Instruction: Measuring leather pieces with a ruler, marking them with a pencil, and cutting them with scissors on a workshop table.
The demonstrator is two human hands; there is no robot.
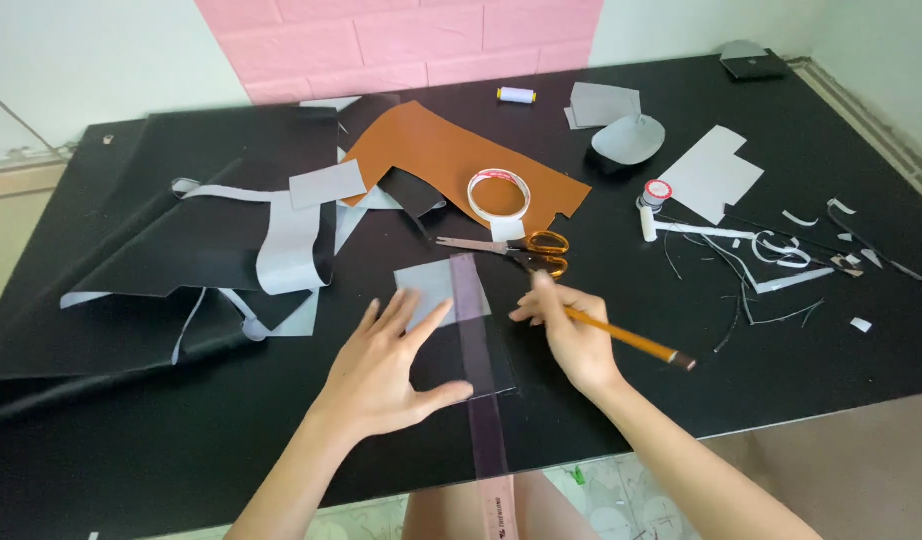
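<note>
My left hand (383, 365) lies flat with fingers spread on a black sheet, pressing beside a clear ruler (481, 370) that runs from the table's front edge up across a small grey square piece (431, 285). The fingertips touch the grey piece. My right hand (571, 335) grips a yellow pencil (631, 342), its tip down against the ruler's right edge and its dark end pointing right.
Orange-handled scissors (526, 250) lie just beyond the ruler. Behind them are a tape roll (499, 195), a brown leather sheet (441, 150), black and grey sheets (231, 230) at left, a glue bottle (649, 205), scraps (781, 250) at right and a thread spool (516, 95).
</note>
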